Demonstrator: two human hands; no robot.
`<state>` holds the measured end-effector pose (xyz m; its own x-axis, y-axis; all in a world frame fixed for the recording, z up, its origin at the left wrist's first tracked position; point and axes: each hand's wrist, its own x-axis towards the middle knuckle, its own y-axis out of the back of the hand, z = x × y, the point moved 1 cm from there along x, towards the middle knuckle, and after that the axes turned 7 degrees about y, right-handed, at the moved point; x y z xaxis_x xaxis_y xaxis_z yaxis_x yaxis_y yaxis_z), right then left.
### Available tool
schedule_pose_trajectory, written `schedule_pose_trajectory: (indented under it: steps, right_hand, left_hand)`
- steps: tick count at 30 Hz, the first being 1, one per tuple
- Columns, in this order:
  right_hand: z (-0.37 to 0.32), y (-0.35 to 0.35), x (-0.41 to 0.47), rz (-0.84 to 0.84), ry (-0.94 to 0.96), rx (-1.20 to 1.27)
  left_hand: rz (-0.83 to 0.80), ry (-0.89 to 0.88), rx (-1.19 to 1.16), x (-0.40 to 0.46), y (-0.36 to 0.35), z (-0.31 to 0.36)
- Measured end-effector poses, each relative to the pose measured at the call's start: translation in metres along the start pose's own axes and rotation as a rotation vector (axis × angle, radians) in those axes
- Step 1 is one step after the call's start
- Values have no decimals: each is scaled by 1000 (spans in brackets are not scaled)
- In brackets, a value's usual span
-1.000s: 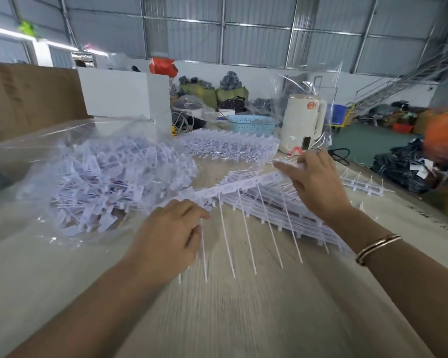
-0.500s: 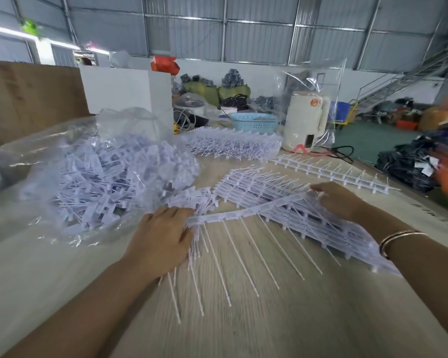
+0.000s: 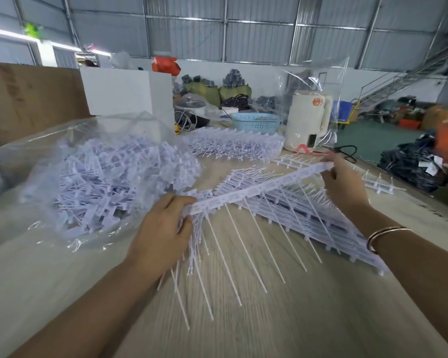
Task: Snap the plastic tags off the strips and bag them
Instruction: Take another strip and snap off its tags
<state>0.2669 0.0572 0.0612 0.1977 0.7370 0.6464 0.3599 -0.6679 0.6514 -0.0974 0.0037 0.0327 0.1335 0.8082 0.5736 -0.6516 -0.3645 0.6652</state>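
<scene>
A long white plastic strip [image 3: 259, 188] with thin tails hanging from it is held above the wooden table [image 3: 282, 319]. My left hand [image 3: 163, 233] grips its near left end together with a bunch of loose tags [image 3: 194, 244]. My right hand [image 3: 343, 182] grips its far right end, raised higher. Under the strip lies a flat stack of more strips [image 3: 316, 220]. A clear plastic bag [image 3: 101, 174] at the left is full of snapped white tags.
Another pile of strips [image 3: 233, 146] lies further back, and single strips [image 3: 378, 180] lie at the right table edge. Behind stand a white kettle [image 3: 308, 120] in clear wrap, a blue basket [image 3: 255, 121] and a white box [image 3: 130, 94]. A cardboard sheet [image 3: 23, 99] stands at left.
The strip has been lifted off the stack. My right hand rose and moved back with its far end, while my left hand stays at the near end holding gathered tags.
</scene>
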Motion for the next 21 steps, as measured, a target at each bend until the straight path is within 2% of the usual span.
schedule_pose_trajectory:
  steps: [3,5,7,8,10,12,14,18,21]
  right_hand:
    - [-10,10,5,55,66,73]
    - [-14,16,6,66,166,0]
    - [-12,16,8,-13,281,-72]
    - [-10,13,9,-92,271,24]
    - [-7,9,8,-222,111,386]
    - [-1,3,10,-222,-46,543]
    - [3,-1,11,-206,-105,576]
    - [-9,4,19,-84,-93,593]
    - [-22,12,21,-126,-38,455]
  left_hand:
    - [31,14,-9,4,8,1]
    - [40,18,-23,5,12,2]
    - [39,38,-66,5,15,3]
    - [37,50,-85,5,16,3]
    - [36,51,-113,4,16,5]
    - [32,25,-127,3,16,8]
    - [39,7,-137,3,16,10]
    - [84,16,-179,5,20,9]
    - [112,16,-164,7,24,6]
